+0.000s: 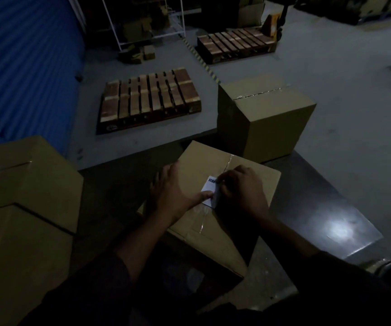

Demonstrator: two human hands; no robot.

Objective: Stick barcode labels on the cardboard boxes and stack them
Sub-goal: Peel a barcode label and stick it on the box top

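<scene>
A taped cardboard box [204,165] sits on the dark table right before me. On its top lies a white barcode label [209,188], beside the tape seam. My left hand [175,191] lies flat on the box top, its thumb pressing the label's lower left edge. My right hand [241,189] covers the label's right side, fingers curled and pinching its edge. Another sealed box [265,118] stands behind, at the table's far side. A larger box [25,184] with a white label on top stands at my left.
The dark table [319,208] extends right with a bright light reflection. Two wooden pallets [150,97] [234,44] lie on the grey floor beyond. A blue shutter wall [25,67] runs along the left, and a white rack [142,20] with small boxes stands at the back.
</scene>
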